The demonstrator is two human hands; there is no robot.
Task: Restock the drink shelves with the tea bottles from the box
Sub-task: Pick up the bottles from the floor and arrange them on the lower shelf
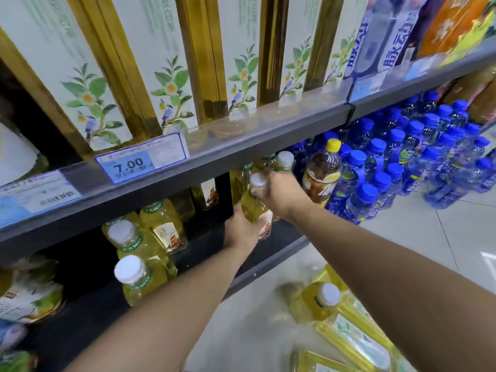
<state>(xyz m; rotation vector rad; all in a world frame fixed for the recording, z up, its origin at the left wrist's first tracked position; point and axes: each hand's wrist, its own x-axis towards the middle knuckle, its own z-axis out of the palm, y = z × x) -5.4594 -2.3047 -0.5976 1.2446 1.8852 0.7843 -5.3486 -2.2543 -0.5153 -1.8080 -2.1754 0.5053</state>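
Pale-gold tea in clear plastic, ranked on the lower shelf [80, 318] well left of the left hand: shelved bottles [135, 280], white caps up. Above both hands, a grey shelf rail [241, 140] with a price tag [141, 162].

Cupped the base of the held tea bottle [253, 209] with the left hand [240, 232], fingers curled round the lower body. Gripped the neck just under the cap with the right hand [280, 193], fingers wrapped close. Kept it between the two hands, inside the shelf opening, just in front of more bottles at the back.

Leaned its long axis from base at the left hand up to cap at the right hand, cap tipped toward the rail, not yet upright.

Judged full, hence fairly heavy; stiff at neck and base, giving at mid-body, slick as smooth plastic. Best taken as here: one hand under the base, one at the neck.

Right of the right hand, a brown bottle [320, 178] with a yellow cap, then blue-capped bottles [389, 173]. Under the right forearm, on the floor, the box [357, 342], or perhaps only its wrapping, too blurred to tell, with a spare bottle [320, 300] standing in it.
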